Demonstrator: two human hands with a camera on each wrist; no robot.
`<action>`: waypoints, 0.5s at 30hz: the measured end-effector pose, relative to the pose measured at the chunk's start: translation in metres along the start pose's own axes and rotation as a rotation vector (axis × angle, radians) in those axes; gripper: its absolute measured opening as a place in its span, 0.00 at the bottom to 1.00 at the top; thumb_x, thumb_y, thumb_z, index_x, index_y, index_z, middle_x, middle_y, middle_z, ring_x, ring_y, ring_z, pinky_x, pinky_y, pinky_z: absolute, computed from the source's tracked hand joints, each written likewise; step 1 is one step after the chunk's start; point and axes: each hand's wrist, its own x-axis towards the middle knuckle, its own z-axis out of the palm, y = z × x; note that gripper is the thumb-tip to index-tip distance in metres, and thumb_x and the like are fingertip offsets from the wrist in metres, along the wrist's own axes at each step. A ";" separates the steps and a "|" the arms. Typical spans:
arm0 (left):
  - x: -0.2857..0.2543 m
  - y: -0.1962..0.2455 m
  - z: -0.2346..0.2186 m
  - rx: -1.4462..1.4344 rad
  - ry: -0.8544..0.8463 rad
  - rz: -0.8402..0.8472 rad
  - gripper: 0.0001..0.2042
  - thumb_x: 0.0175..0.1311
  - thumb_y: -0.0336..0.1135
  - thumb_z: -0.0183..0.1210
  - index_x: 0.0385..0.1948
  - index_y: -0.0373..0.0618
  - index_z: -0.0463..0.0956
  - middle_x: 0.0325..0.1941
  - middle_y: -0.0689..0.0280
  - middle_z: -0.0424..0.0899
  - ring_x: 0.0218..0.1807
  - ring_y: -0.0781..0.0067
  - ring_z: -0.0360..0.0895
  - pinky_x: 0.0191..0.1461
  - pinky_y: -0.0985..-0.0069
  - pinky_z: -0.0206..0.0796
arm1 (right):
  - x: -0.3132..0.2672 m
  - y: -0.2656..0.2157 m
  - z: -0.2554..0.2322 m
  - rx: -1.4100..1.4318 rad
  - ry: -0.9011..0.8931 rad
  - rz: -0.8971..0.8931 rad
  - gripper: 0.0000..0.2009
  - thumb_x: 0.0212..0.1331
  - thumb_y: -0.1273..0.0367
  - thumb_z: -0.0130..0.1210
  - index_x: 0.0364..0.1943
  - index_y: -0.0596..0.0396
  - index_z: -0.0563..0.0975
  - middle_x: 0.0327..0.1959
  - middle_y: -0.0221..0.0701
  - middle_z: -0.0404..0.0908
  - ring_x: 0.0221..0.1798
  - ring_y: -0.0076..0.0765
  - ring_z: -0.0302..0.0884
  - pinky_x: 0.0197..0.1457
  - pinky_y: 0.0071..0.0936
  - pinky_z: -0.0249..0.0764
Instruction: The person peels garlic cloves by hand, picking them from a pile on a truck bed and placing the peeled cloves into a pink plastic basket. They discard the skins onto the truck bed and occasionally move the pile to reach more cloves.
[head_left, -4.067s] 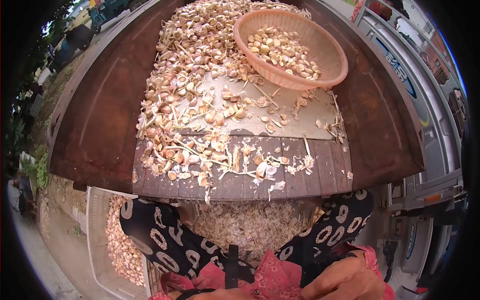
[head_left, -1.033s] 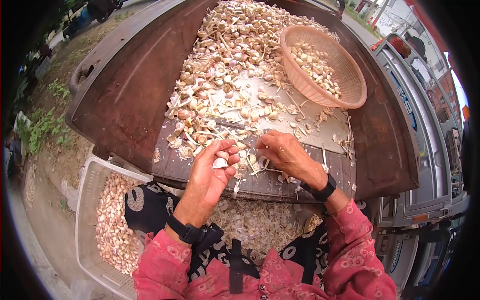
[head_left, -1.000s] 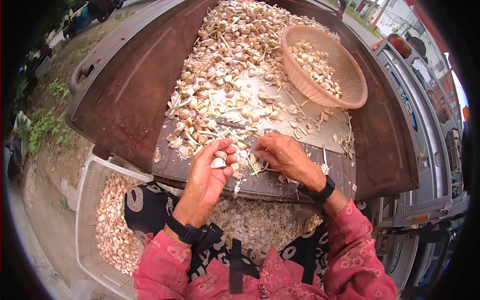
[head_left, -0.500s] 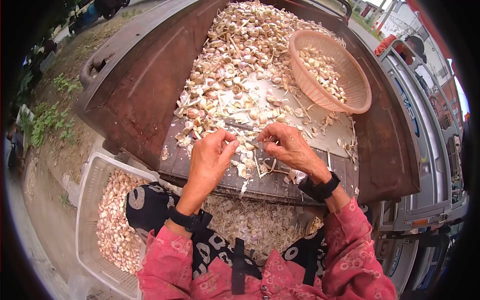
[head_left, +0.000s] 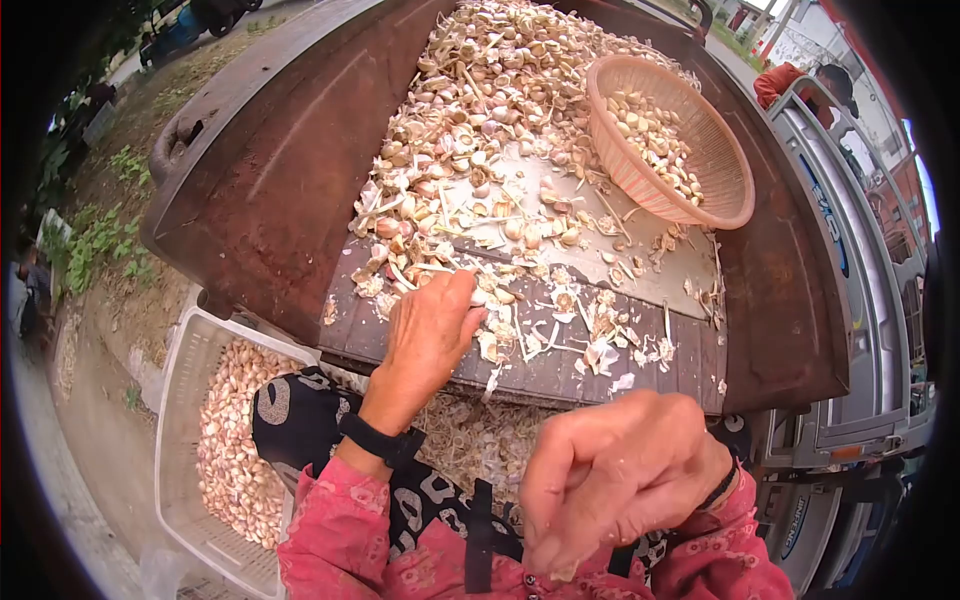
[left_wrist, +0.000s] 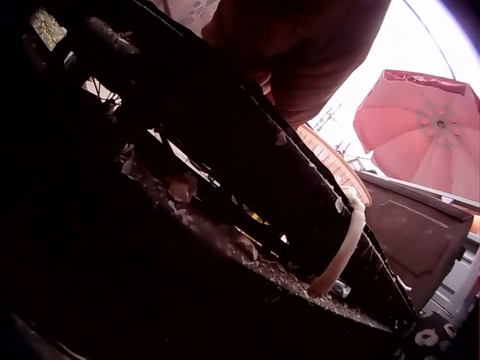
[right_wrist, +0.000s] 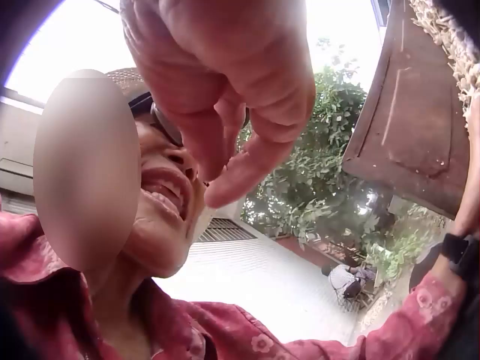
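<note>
- Reaching over the near edge of the cart bed [head_left: 290,200], the left hand [head_left: 432,325] shows its back to the head view, fingers bent down; the tips are partly covered, so whether they pinch a clove cannot be told.
- Same view: the right hand [head_left: 630,470] hangs on the person's side of the cart bed, apart from it, fingers curled inward; what lies between the tips cannot be made out.
- Heaped garlic [head_left: 490,120] covers the far and left parts of the cart bed and thins towards its near edge, where stalks and papery scraps [head_left: 605,335] are scattered near the left hand.
- Towards the right wall of the cart bed sits a tilted peach basket [head_left: 630,170] with pale cloves [head_left: 655,145] inside; off the near left corner of the cart bed stands a white crate [head_left: 176,450] of pinkish cloves [head_left: 240,450].
- The left wrist view is mostly dark; a pale stalk [left_wrist: 345,251] slants at the edge of the cart bed, and a pink umbrella [left_wrist: 420,124] stands open above and beyond it.
- The right wrist view shows the right hand close up, away from the cart bed, its fingers bent with their tips near one another; leafy branches [right_wrist: 330,135] fill the space beside the cart bed.
</note>
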 end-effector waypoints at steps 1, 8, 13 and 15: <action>0.000 0.000 0.003 0.061 0.011 0.024 0.11 0.58 0.31 0.65 0.40 0.40 0.77 0.33 0.56 0.81 0.36 0.53 0.80 0.38 0.61 0.70 | -0.003 -0.018 0.008 -0.081 -0.138 0.005 0.08 0.65 0.77 0.56 0.43 0.68 0.81 0.42 0.41 0.79 0.43 0.37 0.81 0.46 0.27 0.77; 0.004 0.001 0.007 0.092 -0.006 0.040 0.11 0.62 0.34 0.63 0.41 0.39 0.76 0.30 0.56 0.80 0.34 0.54 0.79 0.37 0.61 0.69 | -0.031 -0.001 0.057 0.334 -0.008 -0.399 0.08 0.68 0.79 0.51 0.40 0.75 0.80 0.41 0.57 0.79 0.39 0.45 0.84 0.39 0.30 0.79; 0.002 0.008 -0.002 -0.267 -0.005 -0.154 0.10 0.66 0.37 0.61 0.38 0.40 0.76 0.21 0.69 0.72 0.22 0.80 0.68 0.25 0.77 0.60 | -0.013 -0.044 0.033 0.457 -0.167 0.069 0.05 0.63 0.81 0.57 0.38 0.75 0.80 0.38 0.55 0.80 0.37 0.47 0.84 0.37 0.30 0.78; 0.001 0.010 -0.013 -0.865 -0.105 -0.507 0.08 0.68 0.38 0.60 0.37 0.45 0.76 0.21 0.77 0.70 0.20 0.91 0.62 0.19 0.86 0.51 | -0.017 -0.042 0.034 0.461 -0.325 0.427 0.05 0.61 0.81 0.59 0.37 0.74 0.80 0.37 0.55 0.81 0.37 0.47 0.84 0.36 0.31 0.77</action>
